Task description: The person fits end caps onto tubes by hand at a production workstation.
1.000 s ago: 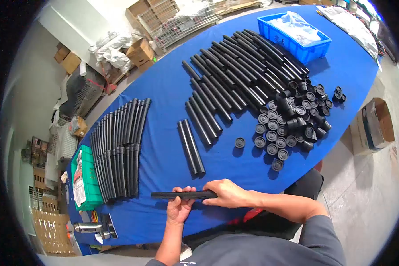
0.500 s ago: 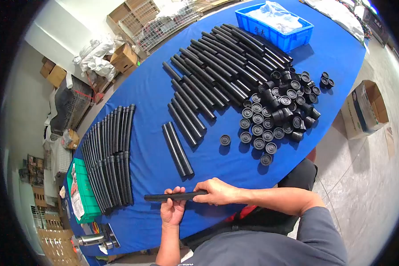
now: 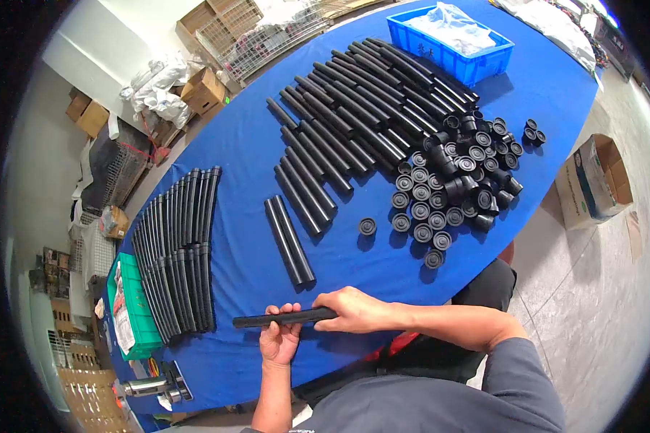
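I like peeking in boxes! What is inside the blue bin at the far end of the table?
The blue bin holds a crumpled clear plastic bag that fills the top. Whatever lies under or inside the bag is covered, so it cannot be seen.

Dark grey sleeve on right arm, pushed above elbow; forearms bare; dark grey shirt.

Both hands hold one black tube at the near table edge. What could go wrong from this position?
1. The black tube is held over the near edge of the blue table; if the left hand or right hand loosens, it may fall to the floor.
2. One round cap lies close to the edge and could be knocked off.
3. The two loose tubes nearby might roll if bumped.
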Available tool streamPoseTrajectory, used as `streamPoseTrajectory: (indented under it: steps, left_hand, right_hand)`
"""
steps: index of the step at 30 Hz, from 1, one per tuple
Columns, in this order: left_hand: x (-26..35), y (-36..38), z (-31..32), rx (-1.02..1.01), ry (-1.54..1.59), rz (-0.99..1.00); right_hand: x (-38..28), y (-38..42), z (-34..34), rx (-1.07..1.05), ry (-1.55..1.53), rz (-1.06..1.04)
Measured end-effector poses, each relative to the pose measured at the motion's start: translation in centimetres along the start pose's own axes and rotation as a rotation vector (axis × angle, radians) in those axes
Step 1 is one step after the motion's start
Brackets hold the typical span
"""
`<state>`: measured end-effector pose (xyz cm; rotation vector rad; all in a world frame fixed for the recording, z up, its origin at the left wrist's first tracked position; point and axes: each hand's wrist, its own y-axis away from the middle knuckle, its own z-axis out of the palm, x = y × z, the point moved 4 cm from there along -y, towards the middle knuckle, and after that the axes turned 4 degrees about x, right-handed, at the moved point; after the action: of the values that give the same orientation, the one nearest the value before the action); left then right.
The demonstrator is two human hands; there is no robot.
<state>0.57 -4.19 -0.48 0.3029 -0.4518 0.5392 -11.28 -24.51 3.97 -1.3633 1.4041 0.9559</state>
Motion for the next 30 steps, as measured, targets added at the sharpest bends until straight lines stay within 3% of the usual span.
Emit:
streamPoseTrajectory:
  steps: [2, 3, 6, 7, 10, 11, 15, 18, 19, 20, 22, 30]
  left_hand:
    - [-0.1, 0.0, 0.1, -0.006, -0.006, 0.001]
    - [-0.2, 0.0, 0.3, -0.009, -0.010, 0.002]
    - [-0.1, -0.2, 0.1, 0.056, 0.034, -0.037]
    - [-0.1, -0.1, -0.3, 0.053, 0.046, -0.030]
    - [0.0, 0.0, -0.1, -0.005, 0.021, 0.007]
    - [-0.1, 0.0, 0.0, 0.002, 0.008, 0.000]
    - [-0.1, -0.3, 0.0, 0.034, -0.007, -0.016]
    - [-0.2, -0.2, 0.1, 0.038, 0.025, -0.014]
    - [-0.2, -0.2, 0.2, 0.029, 0.019, -0.011]
    - [-0.2, -0.1, 0.3, 0.021, 0.012, -0.007]
    - [-0.2, -0.2, 0.1, 0.008, -0.021, 0.013]
    - [-0.3, -0.3, 0.6, 0.007, -0.023, -0.016]
  right_hand:
    - [-2.4, 0.2, -1.8, -0.266, -0.286, 0.445]
    - [-1.1, 0.1, -1.1, -0.262, -0.302, 0.408]
    - [-0.8, 0.2, 0.2, 0.221, 0.340, -0.395]
    - [-1.3, 0.4, 0.2, 0.208, 0.395, -0.376]
    - [-2.0, 0.2, -1.3, -0.230, -0.212, 0.373]
    - [-1.2, 0.2, -0.9, -0.252, -0.356, 0.490]
    - [-0.2, 0.3, 0.3, 0.100, 0.117, -0.125]
    - [0.0, 0.1, 0.3, 0.129, 0.108, -0.177]
    - [-1.1, 0.1, -0.7, -0.085, -0.121, 0.213]
    - [0.6, 0.0, 0.3, -0.135, -0.332, 0.344]
    - [-0.6, 0.0, -0.3, -0.055, -0.178, 0.210]
    - [-0.2, 0.2, 0.4, -0.032, -0.252, 0.324]
